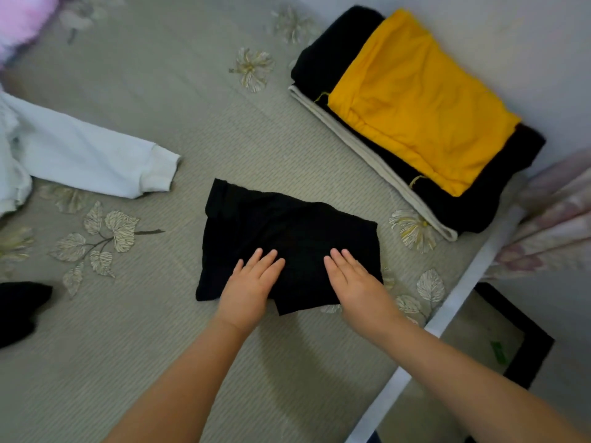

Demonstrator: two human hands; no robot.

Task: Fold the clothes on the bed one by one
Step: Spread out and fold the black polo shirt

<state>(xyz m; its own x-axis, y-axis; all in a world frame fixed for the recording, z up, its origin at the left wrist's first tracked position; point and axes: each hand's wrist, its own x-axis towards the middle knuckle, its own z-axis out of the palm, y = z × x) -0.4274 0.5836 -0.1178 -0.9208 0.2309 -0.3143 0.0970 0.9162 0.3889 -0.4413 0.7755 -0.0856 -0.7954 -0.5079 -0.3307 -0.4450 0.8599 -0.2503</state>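
A small black garment (pixel 281 228), folded into a rough rectangle, lies in the middle of the bed (pixel 192 123). My left hand (pixel 251 287) presses flat on its near left part with straight fingers. On the near right part, my right hand (pixel 355 282) lies flat too, fingers together. A stack of folded clothes sits at the back right: a yellow piece (pixel 415 103) on top of black ones (pixel 323 59) and a beige one (pixel 377 164). A white long-sleeved top (pixel 80 155) lies unfolded at the left.
Another black garment (pixel 19 308) shows at the left edge. Something pink and fluffy (pixel 22 17) sits at the top left corner. The bed's white edge (pixel 447 314) runs diagonally at the right, with floor and a dark-framed mat (pixel 524 340) beyond. A floral curtain (pixel 556 219) hangs at right.
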